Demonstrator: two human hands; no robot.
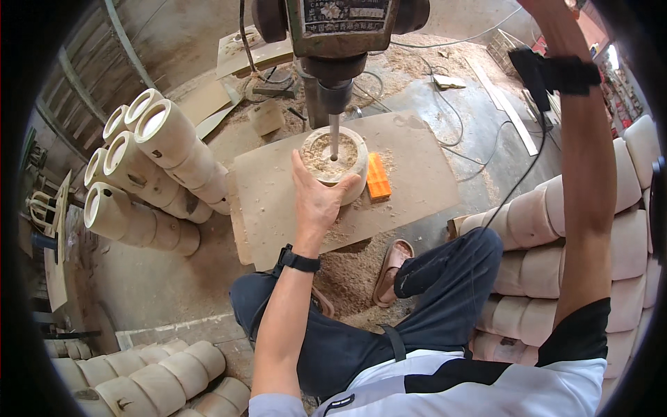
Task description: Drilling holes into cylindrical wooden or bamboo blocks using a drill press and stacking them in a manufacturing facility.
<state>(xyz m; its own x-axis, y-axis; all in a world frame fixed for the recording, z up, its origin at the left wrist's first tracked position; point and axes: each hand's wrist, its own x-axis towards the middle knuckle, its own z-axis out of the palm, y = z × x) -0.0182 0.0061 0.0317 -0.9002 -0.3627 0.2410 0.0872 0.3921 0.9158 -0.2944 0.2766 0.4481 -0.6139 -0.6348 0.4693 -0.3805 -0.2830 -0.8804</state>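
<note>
My left hand is closed round the near side of a round, pale wooden pot, thumb to the right and fingers to the left. The pot stands upright on a flat board. Wood shavings lie inside its rim, and a drill bit reaches down to a dark hole near the middle of its floor. An orange block sits against the board just right of the pot. My right arm stretches up to the top right edge, where the hand is cut off and its fingers do not show.
Over the pot hangs the drill press head. Stacked wooden pots stand at left, with more rows at lower left and at right. Sawdust covers the floor between my feet. Cables trail behind the board.
</note>
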